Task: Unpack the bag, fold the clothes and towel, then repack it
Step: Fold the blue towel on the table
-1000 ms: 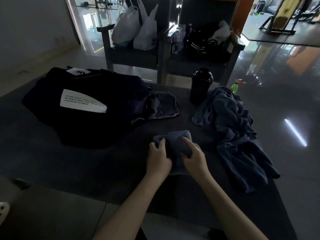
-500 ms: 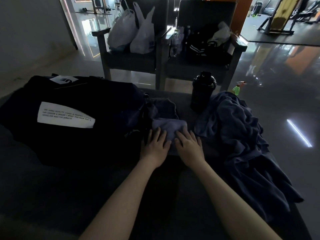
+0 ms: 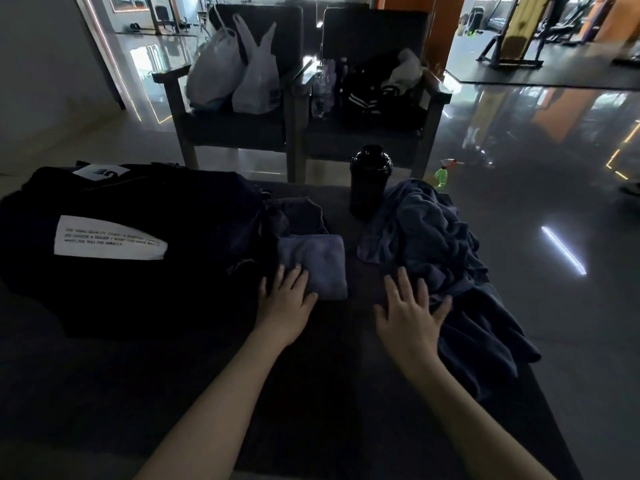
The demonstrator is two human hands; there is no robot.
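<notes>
While my left hand (image 3: 285, 299) lies flat, fingers straight, on the near corner of the small folded cloth (image 3: 315, 263), my right hand (image 3: 410, 313) is spread wide and holds nothing, its outer fingers at the edge of the crumpled blue heap (image 3: 433, 244). Both lie on the dark counter (image 3: 311, 393). Just left sits the black bag (image 3: 138, 289); its white label (image 3: 107, 242) carries black capitals too blurred to read.

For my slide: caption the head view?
Left hand touches small folded grey-blue cloth; spread right hand by crumpled blue fabric heap.
</notes>
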